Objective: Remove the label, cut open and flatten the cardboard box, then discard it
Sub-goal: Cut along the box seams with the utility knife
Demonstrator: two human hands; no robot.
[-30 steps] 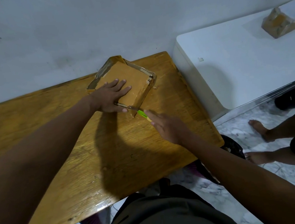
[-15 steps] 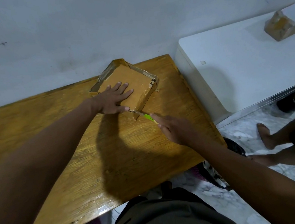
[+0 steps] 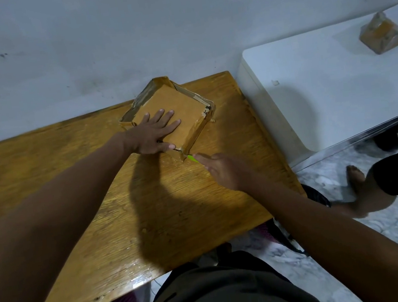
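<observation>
A flat brown cardboard box (image 3: 186,106), wrapped in shiny tape, lies at the far side of the wooden table (image 3: 43,178) near the wall. My left hand (image 3: 156,133) presses flat on its top with the fingers spread. My right hand (image 3: 223,170) grips a green-handled cutter (image 3: 192,158). The cutter's thin blade sits at the box's near corner, just by my left thumb. A scrap of white label with black print remains on the box's right edge (image 3: 205,111).
A white table (image 3: 324,87) stands to the right with another taped cardboard box (image 3: 386,33) on it. A second person's legs and bare feet (image 3: 358,179) rest on the marble floor at right. The wall runs right behind the wooden table.
My right hand has drawn the cutter toward the box's near corner, along its near edge. My left hand stays pressed on the box top. The view has shifted slightly.
</observation>
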